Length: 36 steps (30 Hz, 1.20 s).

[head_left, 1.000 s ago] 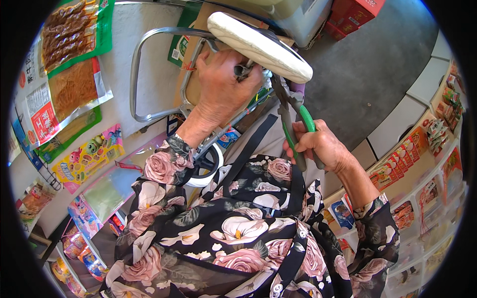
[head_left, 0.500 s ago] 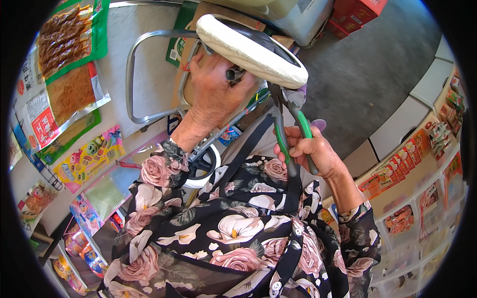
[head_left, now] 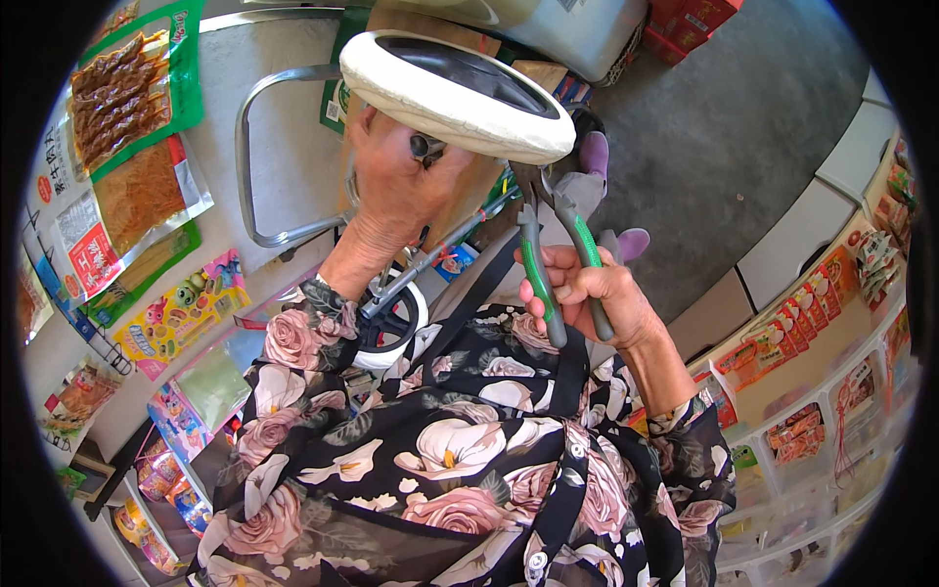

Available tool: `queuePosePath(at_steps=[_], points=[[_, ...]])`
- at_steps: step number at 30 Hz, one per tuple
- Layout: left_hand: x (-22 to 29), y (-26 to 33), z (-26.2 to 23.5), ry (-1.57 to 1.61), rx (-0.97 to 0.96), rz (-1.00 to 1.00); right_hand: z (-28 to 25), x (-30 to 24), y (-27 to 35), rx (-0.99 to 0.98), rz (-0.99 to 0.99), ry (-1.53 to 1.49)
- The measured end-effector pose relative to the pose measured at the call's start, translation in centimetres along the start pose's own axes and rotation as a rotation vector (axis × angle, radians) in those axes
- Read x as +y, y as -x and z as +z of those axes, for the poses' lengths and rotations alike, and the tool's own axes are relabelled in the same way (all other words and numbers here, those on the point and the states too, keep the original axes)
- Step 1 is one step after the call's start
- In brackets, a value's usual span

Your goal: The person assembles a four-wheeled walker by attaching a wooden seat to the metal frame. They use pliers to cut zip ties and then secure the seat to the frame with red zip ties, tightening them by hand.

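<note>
- The left hand (head_left: 401,181) is wrapped around a metal tube (head_left: 426,147), its open end showing between thumb and fingers.
- The right hand (head_left: 597,289) grips green-and-grey pliers (head_left: 587,240); their tips reach under the white wheel (head_left: 455,119), though whether they bite on anything is hard to tell.
- The wheel is tilted, raised above the lap; a second white wheel (head_left: 421,318) sits lower.
- Grey floor (head_left: 724,166): red boxes (head_left: 690,24) at its far edge, a purple shoe (head_left: 634,243) near its left edge, pale cabinets (head_left: 792,240) along its right.
- Snack packets (head_left: 137,186) fill the left side.
</note>
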State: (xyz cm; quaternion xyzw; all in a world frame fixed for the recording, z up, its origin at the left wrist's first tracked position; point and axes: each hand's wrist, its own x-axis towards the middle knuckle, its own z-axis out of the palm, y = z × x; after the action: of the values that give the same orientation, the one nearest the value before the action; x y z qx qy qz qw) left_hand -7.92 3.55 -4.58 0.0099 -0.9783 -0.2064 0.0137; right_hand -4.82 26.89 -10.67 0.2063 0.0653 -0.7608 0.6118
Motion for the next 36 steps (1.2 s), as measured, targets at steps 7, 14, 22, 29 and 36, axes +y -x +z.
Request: queuePosePath(at_steps=[7, 14, 22, 29, 36], points=[[-0.1, 0.1, 0.0, -0.011, -0.012, -0.039, -0.9, 0.7, -0.2, -0.074, -0.017, -0.082], [0.0, 0.1, -0.3, 0.015, -0.004, -0.043, -0.9, 2.0, -1.0, -0.189, -0.046, -0.254], [1.3, 0.0, -1.0, 0.028, -0.054, -0.007, 1.3, 4.2, -2.0, -0.231, -0.091, -0.459], [1.3, -0.1, -0.5, 0.059, -0.029, 0.019, 3.3, 5.1, -2.5, -0.382, -0.156, -0.780], [1.8, -0.2, -0.2, 0.023, 0.030, 0.073, 4.9, 4.9, -2.1, -0.406, -0.163, -0.903]])
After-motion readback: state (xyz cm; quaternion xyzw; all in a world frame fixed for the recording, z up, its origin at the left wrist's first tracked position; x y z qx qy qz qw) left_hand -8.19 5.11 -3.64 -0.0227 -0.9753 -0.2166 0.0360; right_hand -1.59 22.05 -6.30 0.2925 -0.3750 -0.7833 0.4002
